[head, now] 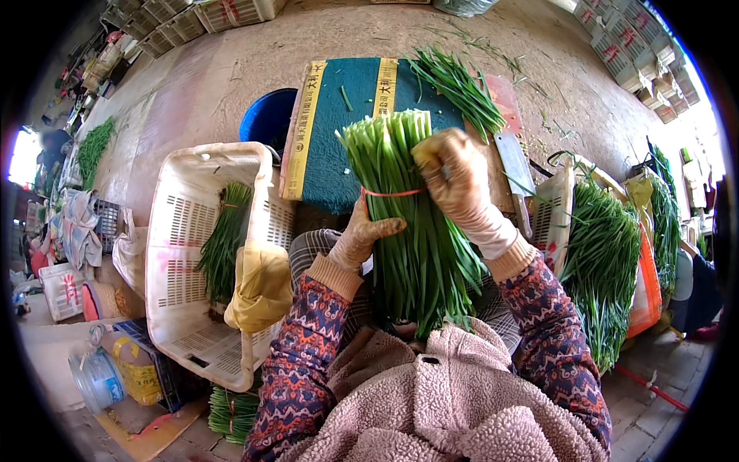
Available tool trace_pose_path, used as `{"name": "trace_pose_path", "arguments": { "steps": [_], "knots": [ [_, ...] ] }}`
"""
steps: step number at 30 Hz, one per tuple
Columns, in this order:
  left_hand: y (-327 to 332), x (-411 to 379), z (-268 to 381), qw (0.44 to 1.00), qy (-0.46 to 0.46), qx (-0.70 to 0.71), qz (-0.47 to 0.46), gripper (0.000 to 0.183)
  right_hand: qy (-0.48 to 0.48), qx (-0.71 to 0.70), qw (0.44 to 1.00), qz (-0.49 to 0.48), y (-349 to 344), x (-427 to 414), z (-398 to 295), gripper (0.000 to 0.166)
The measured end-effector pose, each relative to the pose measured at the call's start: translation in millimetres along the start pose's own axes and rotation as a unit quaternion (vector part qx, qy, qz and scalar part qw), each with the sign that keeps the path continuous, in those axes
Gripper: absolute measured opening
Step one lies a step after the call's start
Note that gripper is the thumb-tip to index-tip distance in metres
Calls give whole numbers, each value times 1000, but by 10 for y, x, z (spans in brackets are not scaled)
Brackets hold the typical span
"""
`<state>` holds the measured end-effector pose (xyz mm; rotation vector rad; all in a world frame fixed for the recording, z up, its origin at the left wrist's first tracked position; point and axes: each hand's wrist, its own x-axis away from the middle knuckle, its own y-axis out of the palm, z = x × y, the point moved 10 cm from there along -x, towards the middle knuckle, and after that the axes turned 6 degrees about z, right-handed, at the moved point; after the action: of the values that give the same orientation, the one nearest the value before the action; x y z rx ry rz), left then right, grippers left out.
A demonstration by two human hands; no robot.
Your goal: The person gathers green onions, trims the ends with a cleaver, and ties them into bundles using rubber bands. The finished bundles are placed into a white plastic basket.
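Note:
A thick bundle of green garlic chives (413,248), tied with a pinkish-red band (394,192), stands in front of me with its cut ends up. My left hand (365,234), in a stained thin glove, grips its left side just below the band. My right hand (453,176), gloved too, is at the upper right of the bundle with curled fingers around something yellowish, perhaps a sponge or cloth; the fingers partly hide it. Beyond the bundle lies a board covered with teal cloth (346,138) and yellow printed tape. Loose chives (456,86) and a cleaver (514,164) lie at its right.
On the left, a white plastic crate (202,151) holds a tied chive bundle (228,248), with a yellow cloth (260,286) over its rim. A blue bucket (262,118) stands behind it. More chives (600,260) fill a crate at right. A person's sleeve (701,294) shows at far right.

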<state>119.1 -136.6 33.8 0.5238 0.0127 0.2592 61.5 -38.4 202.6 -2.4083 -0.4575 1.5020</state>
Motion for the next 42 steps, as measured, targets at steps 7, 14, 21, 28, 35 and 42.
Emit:
{"name": "trace_pose_path", "arguments": {
  "steps": [7,14,21,28,35,42],
  "knots": [
    [-18,103,-82,998,-46,11,-39,80,24,55,995,-79,-157,-396,-228,30],
    [203,95,-171,994,-70,-65,-53,85,-125,134,969,-165,-104,-280,-172,30],
    [288,129,-403,984,-125,-113,-61,81,-86,297,879,-362,-48,-30,162,12],
    [431,162,-538,980,-149,-114,-68,73,-74,318,891,-315,-196,140,281,11],
    [539,130,-562,982,-140,-90,-94,70,171,-82,978,90,-1167,96,1280,21],
    [362,108,-682,978,-170,-103,-60,67,77,177,980,-37,-1175,552,669,27]
  ]
}}
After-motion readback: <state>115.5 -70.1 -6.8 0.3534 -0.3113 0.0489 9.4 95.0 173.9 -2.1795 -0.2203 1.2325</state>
